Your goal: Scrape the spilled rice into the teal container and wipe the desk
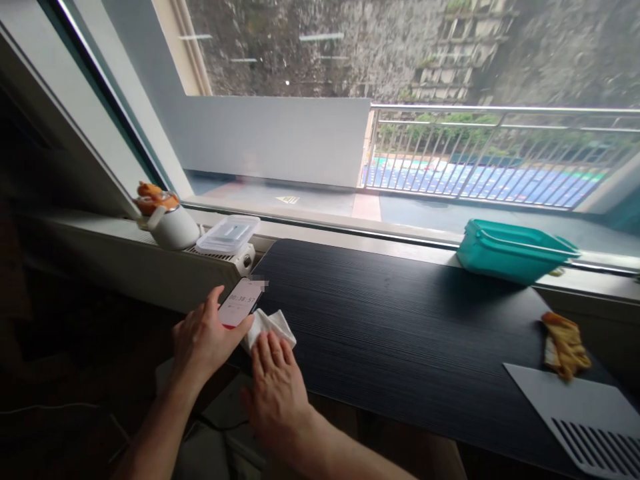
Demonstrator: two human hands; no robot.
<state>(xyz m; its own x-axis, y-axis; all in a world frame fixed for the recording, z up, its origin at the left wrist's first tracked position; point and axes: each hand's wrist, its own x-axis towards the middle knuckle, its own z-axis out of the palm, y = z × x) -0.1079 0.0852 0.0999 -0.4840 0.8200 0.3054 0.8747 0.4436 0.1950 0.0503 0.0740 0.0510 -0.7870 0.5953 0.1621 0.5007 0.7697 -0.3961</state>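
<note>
A smartphone [241, 303] with a lit timer screen is gripped along its sides by my left hand [204, 335], thumb on the near right side and fingers on the left. It is at the left end of the dark table [380, 313]. Just right of it, my right hand [276, 380] lies flat with fingers stretched out on a folded white tissue or cloth [273, 327]. The fingertips press the white piece against the tabletop near its left edge.
On the windowsill stand a white pot [175, 228] with an orange cloth in it, a clear plastic lidded box [229, 235] and a teal basin [515, 253]. A yellow-brown glove [566, 345] and a grey slotted panel [575, 407] lie at the table's right end.
</note>
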